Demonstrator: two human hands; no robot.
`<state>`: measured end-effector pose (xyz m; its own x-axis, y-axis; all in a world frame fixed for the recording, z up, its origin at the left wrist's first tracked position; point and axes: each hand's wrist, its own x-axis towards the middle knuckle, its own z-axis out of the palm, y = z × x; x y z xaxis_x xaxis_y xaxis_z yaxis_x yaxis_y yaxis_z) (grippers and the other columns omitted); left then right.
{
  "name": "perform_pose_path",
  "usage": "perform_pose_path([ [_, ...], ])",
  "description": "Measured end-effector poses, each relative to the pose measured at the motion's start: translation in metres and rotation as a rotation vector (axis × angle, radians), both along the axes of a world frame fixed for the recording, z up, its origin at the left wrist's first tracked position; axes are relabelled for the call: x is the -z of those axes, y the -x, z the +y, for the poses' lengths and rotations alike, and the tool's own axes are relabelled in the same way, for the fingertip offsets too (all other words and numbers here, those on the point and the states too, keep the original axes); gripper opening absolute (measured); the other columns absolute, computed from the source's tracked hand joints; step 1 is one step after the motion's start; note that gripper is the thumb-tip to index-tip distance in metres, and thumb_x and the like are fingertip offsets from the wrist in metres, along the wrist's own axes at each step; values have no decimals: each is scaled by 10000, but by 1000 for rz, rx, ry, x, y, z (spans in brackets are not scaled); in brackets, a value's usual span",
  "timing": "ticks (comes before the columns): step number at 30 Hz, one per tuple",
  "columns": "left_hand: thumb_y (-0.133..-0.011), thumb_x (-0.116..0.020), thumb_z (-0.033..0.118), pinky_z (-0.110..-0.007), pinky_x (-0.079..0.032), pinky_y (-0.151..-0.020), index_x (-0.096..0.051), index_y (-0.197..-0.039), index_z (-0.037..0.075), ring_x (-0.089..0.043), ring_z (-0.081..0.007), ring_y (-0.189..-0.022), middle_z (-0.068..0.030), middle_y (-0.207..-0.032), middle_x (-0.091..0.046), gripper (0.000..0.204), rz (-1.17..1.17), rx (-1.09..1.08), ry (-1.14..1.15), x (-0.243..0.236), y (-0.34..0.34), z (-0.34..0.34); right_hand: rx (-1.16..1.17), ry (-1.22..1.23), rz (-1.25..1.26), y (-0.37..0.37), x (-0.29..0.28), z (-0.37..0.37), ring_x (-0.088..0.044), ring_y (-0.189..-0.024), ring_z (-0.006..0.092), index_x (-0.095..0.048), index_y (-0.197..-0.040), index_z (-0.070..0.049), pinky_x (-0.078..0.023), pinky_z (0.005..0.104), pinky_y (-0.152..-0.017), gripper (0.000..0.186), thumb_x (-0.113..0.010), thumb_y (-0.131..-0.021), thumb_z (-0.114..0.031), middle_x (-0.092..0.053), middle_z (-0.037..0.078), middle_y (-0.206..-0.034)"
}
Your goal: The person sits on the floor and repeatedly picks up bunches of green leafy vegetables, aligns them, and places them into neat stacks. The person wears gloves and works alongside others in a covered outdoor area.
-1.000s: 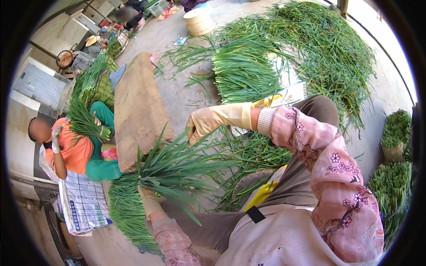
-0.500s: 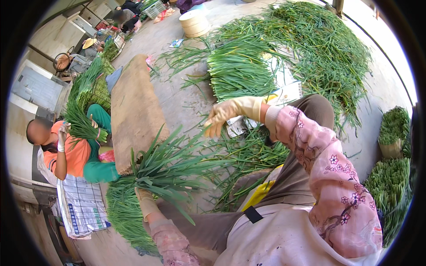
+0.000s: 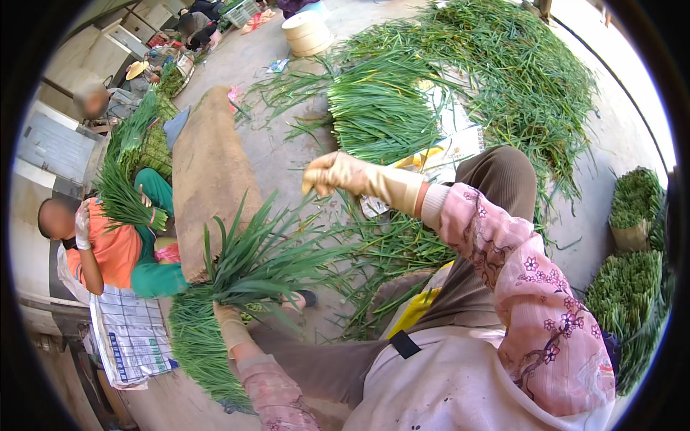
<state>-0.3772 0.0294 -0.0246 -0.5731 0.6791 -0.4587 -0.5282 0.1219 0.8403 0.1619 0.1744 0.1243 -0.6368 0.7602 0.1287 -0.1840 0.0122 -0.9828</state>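
Rough and matt looked the sacking (image 3: 214, 161); right of it, the right hand's glove (image 3: 341, 174) showed smooth and rubbery; left of the sacking, a creased, plastic-looking sack (image 3: 133, 334) shone softly!

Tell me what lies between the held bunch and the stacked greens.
In the head view, the right hand hovers between the held bunch and the stacked greens, with grey floor below.
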Motion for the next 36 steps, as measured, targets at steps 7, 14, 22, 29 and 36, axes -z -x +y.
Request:
perform_pose_path([
  [7,-863,-455,387,-444,-402,-948,-614,-1072,57,-535,-316,-1077,-125,-1159,-603,422,-41,-127,87,-23,-42,11,-457,9,-478,-68,62,-8,-626,-970,210,-625,-1120,-3,-477,320,-852,594,-438,-918,-529,-674,106,-1007],
  [14,-871,-427,389,-455,-377,-993,-602,-1118,36,-522,-329,-1118,-137,-1194,-590,465,-35,-218,102,-9,-13,1,-472,63,-445,-35,61,-43,-606,-761,154,-661,-975,-23,-485,288,-689,522,-488,-904,-510,-676,87,-869],
  [22,-869,-440,343,-435,-397,-971,-636,-1047,27,-557,-311,-1056,-125,-1132,-626,412,-139,-325,81,-11,-27,14,71,513,464,-56,90,-23,-483,-589,102,-593,-795,-56,-451,287,-603,289,-599,-894,-328,-531,-2,-636],
  [29,-873,-432,291,-422,-438,-923,-648,-986,24,-601,-318,-957,-143,-1035,-656,362,-288,-236,-100,32,49,-16,-386,352,-154,17,17,-98,-635,-793,180,-604,-1165,-69,-505,306,-820,490,-512,-903,-473,-662,126,-1029],
  [36,-867,-420,281,-460,-422,-943,-645,-975,19,-583,-338,-1001,-163,-1054,-644,362,-157,-332,40,-9,-27,16,-262,567,174,103,52,-113,-428,-485,101,-655,-917,-56,-394,259,-511,331,-534,-924,-364,-552,4,-611],
])
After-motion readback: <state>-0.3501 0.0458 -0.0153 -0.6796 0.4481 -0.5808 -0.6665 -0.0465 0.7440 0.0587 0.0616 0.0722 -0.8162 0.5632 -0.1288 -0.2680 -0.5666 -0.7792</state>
